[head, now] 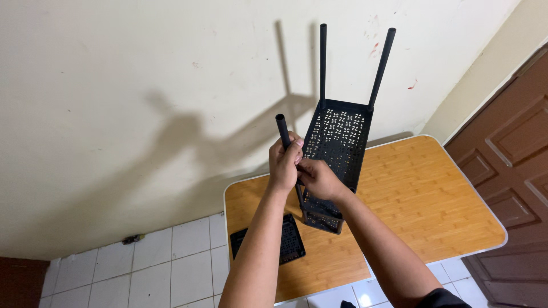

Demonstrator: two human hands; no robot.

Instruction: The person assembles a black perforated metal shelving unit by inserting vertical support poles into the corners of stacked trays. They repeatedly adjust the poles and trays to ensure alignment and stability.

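We look down on our two bare hands meeting above a wooden table (434,194). Our left hand (283,162) is closed in a fist around a black pole (283,130), whose upper end sticks up out of the fist and whose lower part runs down behind the knuckles toward the rack. Our right hand (319,178) sits just beside the left, touching it, with its fingers curled at the pole and the near edge of a black perforated shelf rack (337,142); we cannot tell exactly how much of the rack it grips.

The rack stands tilted just beyond and to the right of our hands, its patterned panel rising away from us toward the cream wall (142,85). Its lower end rests on or just over the table, directly below our right hand. Two more black poles (381,68) rise from its far end, spreading slightly apart against the wall.

A flat black perforated panel (291,239) lies on the table below our left forearm, at the near left corner, apart from the rack. White floor tiles (171,262) show left of the table, and a brown door (514,154) stands at the right
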